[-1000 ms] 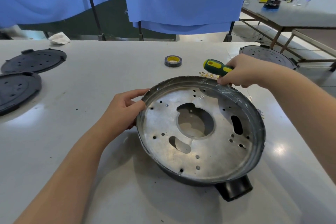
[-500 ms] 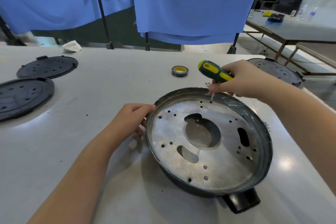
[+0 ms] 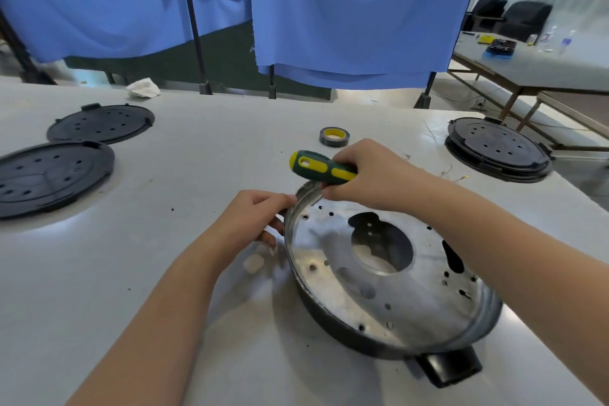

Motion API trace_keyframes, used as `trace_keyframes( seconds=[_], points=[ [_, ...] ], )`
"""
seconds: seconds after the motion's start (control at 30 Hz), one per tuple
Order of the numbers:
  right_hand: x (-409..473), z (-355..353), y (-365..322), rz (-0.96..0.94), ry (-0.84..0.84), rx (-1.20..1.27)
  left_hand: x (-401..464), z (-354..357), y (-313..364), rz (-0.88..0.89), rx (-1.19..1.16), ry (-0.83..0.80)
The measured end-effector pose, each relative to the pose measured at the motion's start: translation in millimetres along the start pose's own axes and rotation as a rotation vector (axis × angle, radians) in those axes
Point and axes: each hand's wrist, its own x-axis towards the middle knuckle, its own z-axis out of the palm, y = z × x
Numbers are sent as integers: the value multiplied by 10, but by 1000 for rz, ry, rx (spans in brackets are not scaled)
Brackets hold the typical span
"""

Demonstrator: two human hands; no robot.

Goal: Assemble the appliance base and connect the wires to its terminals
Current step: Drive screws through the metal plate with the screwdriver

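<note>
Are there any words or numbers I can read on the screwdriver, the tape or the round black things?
No text can be read anywhere.
Screwdriver, held in the right hand: green and yellow handle, no lettering shows.
Tape roll: no print visible.
Black round covers: only holes, no marks legible.
Metal base, held at the rim by the left hand: bare metal, no stamp readable.
Items on the far table: too small and blurred.

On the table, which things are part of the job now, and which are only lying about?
In use:
- appliance base, left hand grips its rim
- screwdriver, held by right hand

Lying about:
- tape roll
- black covers
- white rag
</note>
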Motion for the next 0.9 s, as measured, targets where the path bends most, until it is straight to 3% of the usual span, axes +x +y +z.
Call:
trace_keyframes(
  seconds=[0.9],
  points=[
    [184,179,36,-27,-96,79,23,-4,-25,-23,-57,-28]
  ],
)
